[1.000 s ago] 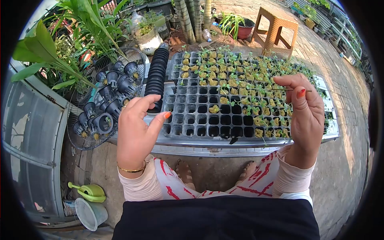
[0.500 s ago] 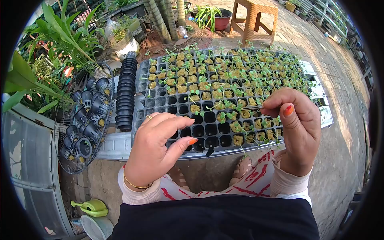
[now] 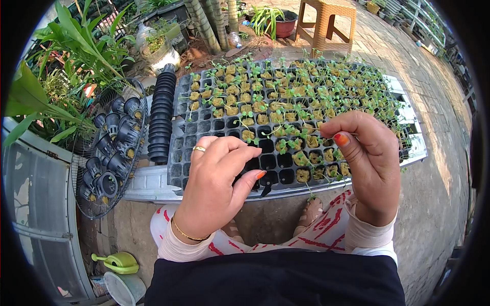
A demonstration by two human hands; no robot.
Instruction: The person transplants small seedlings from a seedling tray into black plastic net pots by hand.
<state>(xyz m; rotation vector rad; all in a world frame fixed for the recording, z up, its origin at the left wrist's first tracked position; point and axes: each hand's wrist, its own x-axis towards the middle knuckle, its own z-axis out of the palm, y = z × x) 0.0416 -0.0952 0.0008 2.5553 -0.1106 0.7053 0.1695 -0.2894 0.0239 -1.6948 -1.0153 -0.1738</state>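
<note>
A black seedling tray (image 3: 191, 140) lies before me, many of its cells holding brownish plugs with green seedlings (image 3: 301, 158). Over its front cells hovers my left hand (image 3: 219, 181), thumb and index finger apart with nothing visible between them. My right hand (image 3: 365, 158) is over the tray's right part, thumb and index finger pinched together; whatever lies between them is too small to make out. Left of the tray stands a stack of black net cups (image 3: 162, 117). A wire basket (image 3: 76, 178) farther left holds black cups (image 3: 116, 164) with plugs.
The tray rests on a pale, ribbed surface (image 3: 145, 184). A woven brown stool (image 3: 329, 13) and a red pot (image 3: 286, 26) stand behind it. Leafy plants (image 3: 76, 41) fill the back left. A green watering can (image 3: 121, 262) and a pale bucket (image 3: 125, 289) are at lower left.
My left hand has moved slightly right over the front cells. My right hand has shifted a little left, its fingers still pinched.
</note>
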